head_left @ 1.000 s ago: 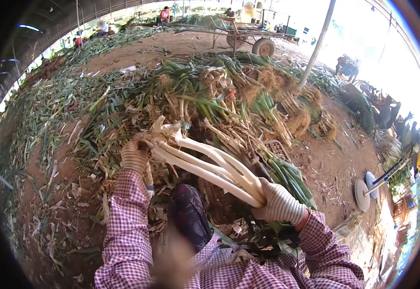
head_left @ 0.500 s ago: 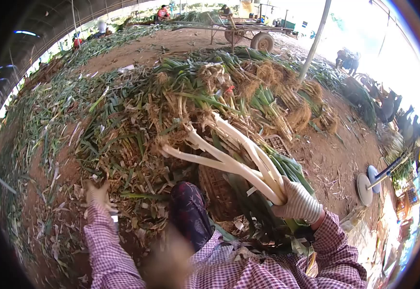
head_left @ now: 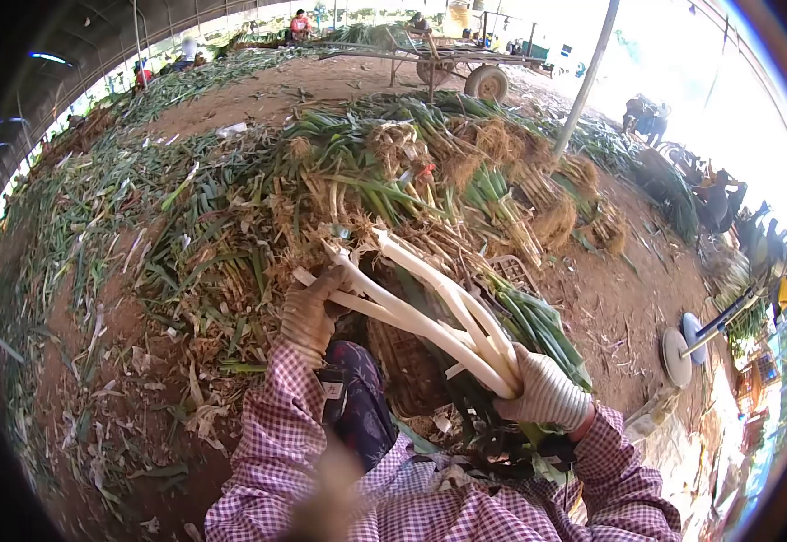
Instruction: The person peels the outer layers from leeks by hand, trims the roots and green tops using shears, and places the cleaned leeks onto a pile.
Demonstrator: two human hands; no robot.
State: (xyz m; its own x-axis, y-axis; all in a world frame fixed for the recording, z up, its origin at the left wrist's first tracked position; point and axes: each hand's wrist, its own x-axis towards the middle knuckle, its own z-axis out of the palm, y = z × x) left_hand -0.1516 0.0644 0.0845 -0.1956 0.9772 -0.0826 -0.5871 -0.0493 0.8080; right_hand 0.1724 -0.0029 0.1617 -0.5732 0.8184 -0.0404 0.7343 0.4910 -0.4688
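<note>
A handful of peeled green onions [head_left: 416, 318] with long white stalks lies slantwise in front of me, root ends to the upper left. My right hand [head_left: 549, 390], in a striped work glove, is closed around their lower right part, where the green leaves trail below. At the other end, my left hand [head_left: 309, 312], also gloved, has its fingers closed at the tip of the lowest stalk. Beneath the stalks is a brown plastic crate [head_left: 400, 352], partly hidden. My knee [head_left: 355, 397] in dark patterned cloth shows beside the left wrist.
Unpeeled green onion bundles [head_left: 493, 149] with roots are heaped ahead. Leaf scraps [head_left: 95, 298] cover the ground to the left. Farther off are a wheeled cart [head_left: 487, 83], a pole [head_left: 588, 77] and a person in red [head_left: 300, 25]. A round-based stand [head_left: 676, 357] is at the right.
My left hand has moved right and up from above the leaf scraps, and its spread fingers have closed on the stalk end. My right hand keeps its hold, shifted slightly left.
</note>
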